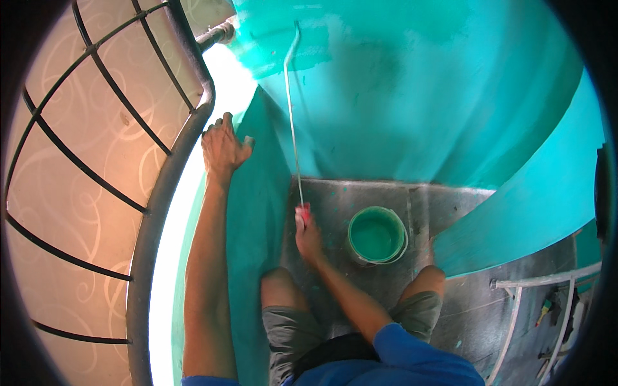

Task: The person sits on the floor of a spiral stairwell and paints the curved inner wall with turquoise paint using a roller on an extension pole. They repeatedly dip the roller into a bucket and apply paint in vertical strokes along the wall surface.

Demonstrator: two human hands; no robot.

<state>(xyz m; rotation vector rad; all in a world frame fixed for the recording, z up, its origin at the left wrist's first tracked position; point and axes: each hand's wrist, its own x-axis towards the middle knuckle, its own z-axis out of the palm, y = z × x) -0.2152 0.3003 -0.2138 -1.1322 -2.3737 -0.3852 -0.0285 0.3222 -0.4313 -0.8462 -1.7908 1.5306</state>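
Observation:
My right hand (309, 241) is closed round the red handle of a long-rod paint roller (291, 106). The thin pale rod runs up and away from it to the turquoise wall (399, 83), bending near its far end. I cannot make out the roller's head against the wet-looking paint there. My left hand (224, 147) rests with fingers spread on the bright top of a low turquoise side wall (257, 193), holding nothing. A round paint bucket (376, 235) with green paint in it and a wire handle stands on the floor, right of my right hand.
A dark metal railing (174, 122) curves along the left, beyond the low wall. To the right, a curved turquoise wall panel (515, 199) reaches toward my knee. A pale ladder (508, 334) stands at the lower right, near a paintbrush (545, 310). Grey floor (322, 190) shows paint spots.

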